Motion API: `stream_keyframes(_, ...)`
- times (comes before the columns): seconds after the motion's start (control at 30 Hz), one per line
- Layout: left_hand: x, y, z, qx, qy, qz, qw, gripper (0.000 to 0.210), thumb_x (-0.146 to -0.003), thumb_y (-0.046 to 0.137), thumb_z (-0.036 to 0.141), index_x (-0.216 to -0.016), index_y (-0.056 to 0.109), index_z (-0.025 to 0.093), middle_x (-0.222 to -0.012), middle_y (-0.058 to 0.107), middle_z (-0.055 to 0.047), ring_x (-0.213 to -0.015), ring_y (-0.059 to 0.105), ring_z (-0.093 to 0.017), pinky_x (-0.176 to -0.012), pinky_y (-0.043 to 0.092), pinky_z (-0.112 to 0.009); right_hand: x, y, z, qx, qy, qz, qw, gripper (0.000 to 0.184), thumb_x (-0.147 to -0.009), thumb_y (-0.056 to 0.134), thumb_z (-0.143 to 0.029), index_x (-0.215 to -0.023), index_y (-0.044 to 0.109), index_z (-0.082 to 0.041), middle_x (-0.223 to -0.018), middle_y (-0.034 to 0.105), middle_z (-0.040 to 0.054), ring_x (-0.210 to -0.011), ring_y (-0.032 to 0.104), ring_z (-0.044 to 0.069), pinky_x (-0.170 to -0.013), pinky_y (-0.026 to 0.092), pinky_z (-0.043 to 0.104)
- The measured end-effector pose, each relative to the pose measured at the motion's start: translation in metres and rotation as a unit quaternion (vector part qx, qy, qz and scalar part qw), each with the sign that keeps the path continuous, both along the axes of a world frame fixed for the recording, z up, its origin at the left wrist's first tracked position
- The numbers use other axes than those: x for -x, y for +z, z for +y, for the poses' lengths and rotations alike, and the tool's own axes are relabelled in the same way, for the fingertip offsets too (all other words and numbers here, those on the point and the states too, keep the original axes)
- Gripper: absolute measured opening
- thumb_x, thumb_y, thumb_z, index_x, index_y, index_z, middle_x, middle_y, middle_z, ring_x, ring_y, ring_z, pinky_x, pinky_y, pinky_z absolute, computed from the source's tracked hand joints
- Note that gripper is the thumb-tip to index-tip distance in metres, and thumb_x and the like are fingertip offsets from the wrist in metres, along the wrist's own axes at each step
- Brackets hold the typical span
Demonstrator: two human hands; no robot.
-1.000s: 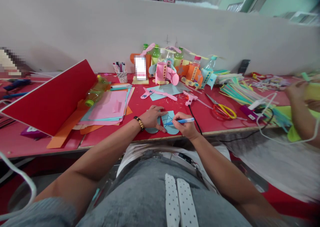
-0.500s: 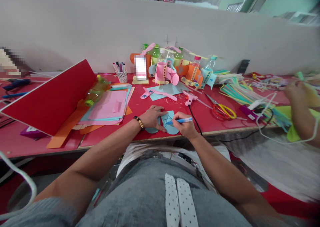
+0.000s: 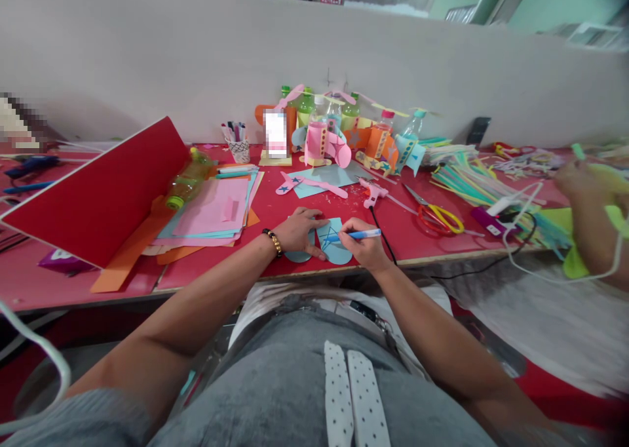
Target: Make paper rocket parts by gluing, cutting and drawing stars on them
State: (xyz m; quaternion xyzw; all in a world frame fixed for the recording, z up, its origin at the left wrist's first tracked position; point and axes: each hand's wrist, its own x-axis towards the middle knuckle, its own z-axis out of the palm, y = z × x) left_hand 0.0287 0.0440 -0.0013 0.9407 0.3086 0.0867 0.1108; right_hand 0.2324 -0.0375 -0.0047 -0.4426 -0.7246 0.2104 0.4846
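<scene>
My right hand (image 3: 364, 242) grips a blue-and-white marker (image 3: 361, 234), its tip on a light blue paper piece (image 3: 338, 253) with a rounded end. Dark blue lines of a star-like figure show on that paper. Fingers spread, my left hand (image 3: 298, 231) lies flat, its fingertips at the left edge of the drawn piece. Beneath the left hand is a second light blue paper piece (image 3: 299, 257), partly hidden. Just beyond the hands lies a pink paper propeller (image 3: 314, 184) with blue stars.
Paper-dressed bottle planes (image 3: 324, 139) stand at the back. A pink glue gun (image 3: 373, 193) and scissors (image 3: 435, 214) lie to the right, coloured sheets (image 3: 211, 208) and a red board (image 3: 108, 191) to the left. A co-worker's hand (image 3: 577, 181) holds yellow-green material at far right.
The marker and my right fingers have shifted slightly, with the tip a little higher on the paper. My left hand stays in place. The co-worker's hand has moved slightly left.
</scene>
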Motion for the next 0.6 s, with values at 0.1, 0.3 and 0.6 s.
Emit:
stream_keyframes(0.1, -0.0004, -0.0015, -0.0002, 0.003, 0.004, -0.014, 1.000, 0.094, -0.062, 0.066, 0.076, -0.136, 0.054, 0.020, -0.142, 0.046, -0.014, -0.129, 0.039, -0.035, -0.108, 0.032, -0.045, 0.0000, -0.0025, 0.0028, 0.000, -0.023, 0.001, 1.000, 0.014, -0.084, 0.058, -0.028, -0.072, 0.056, -0.020, -0.062, 0.054, -0.0021, -0.057, 0.048, 0.012, -0.056, 0.038, 0.025)
stream_keyframes(0.3, -0.0017, -0.0052, -0.0004, -0.019, 0.006, -0.025, 0.999, 0.090, -0.064, 0.066, 0.075, -0.135, 0.054, 0.021, -0.140, 0.048, -0.014, -0.128, 0.040, -0.034, -0.108, 0.032, -0.044, 0.0013, -0.0043, 0.0065, 0.021, -0.012, -0.009, 1.000, 0.013, -0.084, 0.059, -0.029, -0.075, 0.058, -0.020, -0.064, 0.056, -0.0019, -0.059, 0.050, 0.012, -0.058, 0.040, 0.025)
stream_keyframes(0.6, -0.0018, -0.0039, -0.0011, -0.023, 0.003, -0.023, 0.999, 0.090, -0.064, 0.067, 0.074, -0.135, 0.055, 0.020, -0.139, 0.049, -0.015, -0.128, 0.041, -0.034, -0.108, 0.032, -0.044, 0.0047, -0.0024, 0.0086, 0.038, 0.006, -0.012, 0.999, 0.013, -0.082, 0.060, -0.029, -0.074, 0.060, -0.019, -0.066, 0.057, -0.0011, -0.059, 0.050, 0.012, -0.057, 0.040, 0.024)
